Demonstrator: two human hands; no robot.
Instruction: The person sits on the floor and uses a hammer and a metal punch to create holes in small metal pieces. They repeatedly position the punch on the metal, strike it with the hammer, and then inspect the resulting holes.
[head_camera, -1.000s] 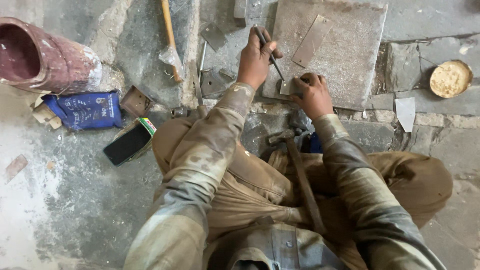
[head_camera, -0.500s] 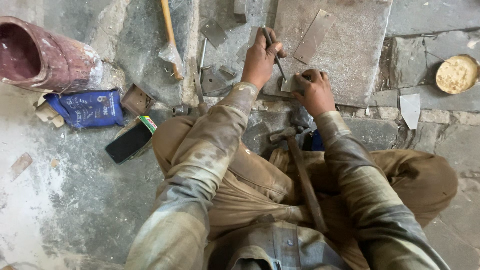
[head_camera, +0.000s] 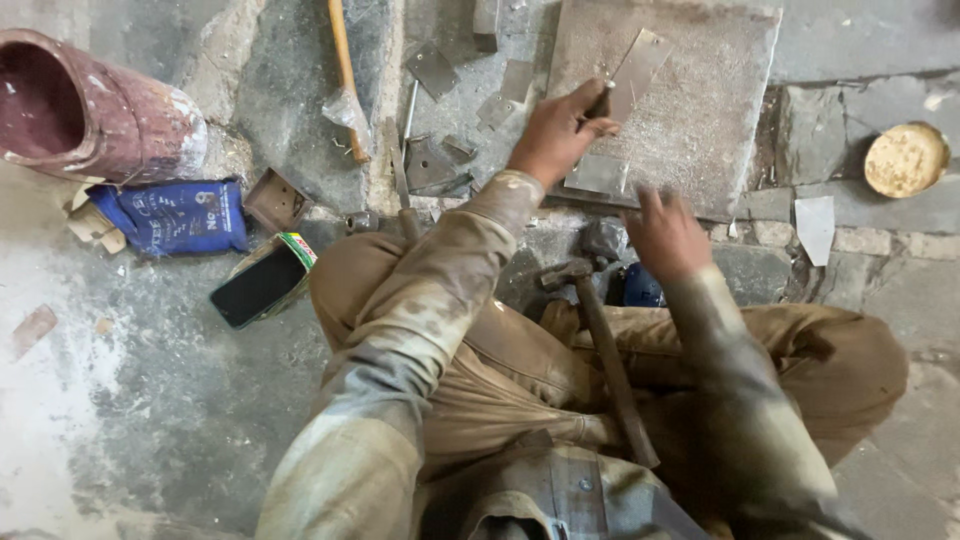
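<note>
On the stone slab (head_camera: 700, 110) ahead of the crossed legs, left hand (head_camera: 555, 130) is clenched around a thin dark tool (head_camera: 601, 100), tip angled up toward a long metal strip (head_camera: 636, 72) lying tilted on the slab. Small metal plate (head_camera: 598, 174) lies flat at the slab's near edge, just below that hand, between the two hands. Right hand (head_camera: 668, 235) is blurred, just beside the plate's right corner, hanging over the slab edge; fingers look loosely spread, nothing visible in it, but cannot tell for sure.

Hammer (head_camera: 600, 345) rests across the lap, head near the slab's front edge, handle running down toward the camera. Blue object (head_camera: 640, 288) sits just right of the hammer head, half hidden by the right forearm.

Left side, on the floor: phone (head_camera: 262, 282) screen up, near the left knee; blue packet (head_camera: 175, 215) beside it; red bucket (head_camera: 85, 110) on its side, mouth facing left. Wooden handle (head_camera: 342, 70) lies upright in frame above the knee, with loose metal offcuts (head_camera: 432, 68) scattered right of it.

Far right: round yellow tin (head_camera: 905, 158), well apart from both hands, pale scrap (head_camera: 815, 225) below it.
</note>
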